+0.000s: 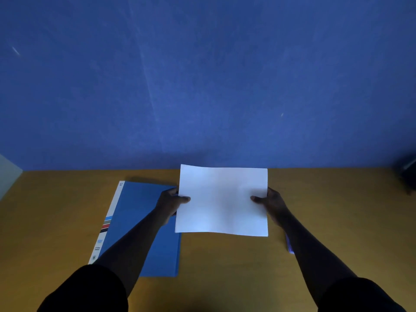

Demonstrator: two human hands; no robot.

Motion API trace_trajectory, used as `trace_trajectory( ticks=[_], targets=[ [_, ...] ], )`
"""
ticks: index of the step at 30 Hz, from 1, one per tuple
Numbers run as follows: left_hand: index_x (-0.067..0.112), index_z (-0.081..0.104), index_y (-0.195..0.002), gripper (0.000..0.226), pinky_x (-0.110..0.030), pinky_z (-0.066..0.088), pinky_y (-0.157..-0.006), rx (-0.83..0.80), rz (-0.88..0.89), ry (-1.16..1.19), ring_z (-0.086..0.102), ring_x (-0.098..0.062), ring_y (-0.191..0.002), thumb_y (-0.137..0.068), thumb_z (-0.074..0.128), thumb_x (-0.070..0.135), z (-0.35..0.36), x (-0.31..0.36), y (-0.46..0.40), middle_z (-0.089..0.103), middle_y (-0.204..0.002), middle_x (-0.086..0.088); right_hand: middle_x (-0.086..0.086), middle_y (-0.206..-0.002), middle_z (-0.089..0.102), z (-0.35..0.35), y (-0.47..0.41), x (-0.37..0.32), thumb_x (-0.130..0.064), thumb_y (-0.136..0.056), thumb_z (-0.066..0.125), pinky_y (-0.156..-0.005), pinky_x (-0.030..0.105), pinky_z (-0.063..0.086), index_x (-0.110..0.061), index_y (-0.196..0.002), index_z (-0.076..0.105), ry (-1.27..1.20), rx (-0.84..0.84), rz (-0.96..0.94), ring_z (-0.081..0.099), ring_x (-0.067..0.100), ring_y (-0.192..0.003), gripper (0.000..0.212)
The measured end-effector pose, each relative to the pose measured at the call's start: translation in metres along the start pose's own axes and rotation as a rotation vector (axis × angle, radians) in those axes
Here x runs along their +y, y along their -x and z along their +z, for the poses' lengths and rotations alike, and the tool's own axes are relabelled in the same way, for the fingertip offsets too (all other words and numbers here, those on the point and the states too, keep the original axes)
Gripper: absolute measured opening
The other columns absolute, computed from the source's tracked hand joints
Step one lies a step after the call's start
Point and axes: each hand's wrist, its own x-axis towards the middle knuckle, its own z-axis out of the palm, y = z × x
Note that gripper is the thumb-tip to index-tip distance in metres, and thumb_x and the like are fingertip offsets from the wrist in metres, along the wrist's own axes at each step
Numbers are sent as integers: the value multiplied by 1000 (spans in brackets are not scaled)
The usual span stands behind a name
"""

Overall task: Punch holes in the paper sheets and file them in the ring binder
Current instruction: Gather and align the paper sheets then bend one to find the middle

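A stack of white paper sheets [221, 201] is held above the wooden table [56, 210], roughly in the middle of the view. My left hand [171, 202] grips the stack's left edge, thumb on top. On the opposite edge my right hand [273, 203] grips it the same way. A closed blue ring binder [139, 212] with a white spine strip lies flat on the table at the left, partly under my left forearm. No hole punch can be made out.
A blue wall [202, 75] rises right behind the table's far edge. A dark object [407, 174] sits at the far right edge. A small pale thing [289, 245] peeks out beside my right forearm. A pale panel [6, 172] stands at the far left.
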Motion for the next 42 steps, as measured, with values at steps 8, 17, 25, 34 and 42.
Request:
trace_trajectory(
  ticks=[8, 17, 25, 34, 42],
  targets=[
    [8, 69, -105, 25, -38, 56, -78, 185, 234, -334, 68, -25, -88, -80, 73, 10, 24, -27, -10, 71, -93, -5, -4, -97, 70, 0, 7, 16, -17, -86, 73, -66, 16, 51, -16, -112, 64, 171, 152, -104, 67, 9, -88, 28],
    [7, 71, -100, 27, -35, 56, -80, 235, 224, -274, 67, -23, -85, -75, 80, 10, 44, -36, -11, 69, -89, -3, 7, -102, 74, -4, 5, 39, -3, -77, 80, -85, 35, 57, -19, -99, 70, -16, 136, -31, 71, 19, -95, 29],
    [6, 69, -106, 39, -33, 56, -80, 218, 121, -172, 69, -23, -90, -71, 84, 13, 51, -43, -21, 72, -99, -8, 0, -97, 72, -3, 0, 39, -2, -76, 80, -78, 26, 58, -24, -95, 68, -2, 140, -21, 69, 14, -91, 31],
    [12, 69, -100, 30, -29, 54, -79, 261, 185, -99, 67, -16, -87, -73, 82, 9, 63, -40, -15, 70, -93, 1, -9, -88, 69, -8, 0, 35, -1, -79, 78, -69, 15, 55, -26, -85, 65, -33, 206, -24, 68, -2, -78, 28],
    [9, 68, -107, 36, -29, 53, -79, 262, 161, -129, 67, -20, -91, -74, 82, 12, 67, -45, -22, 69, -99, -4, -5, -96, 71, -9, 0, 44, -4, -78, 79, -85, 35, 55, -27, -90, 65, -46, 177, 2, 67, 6, -89, 29]
  ],
)
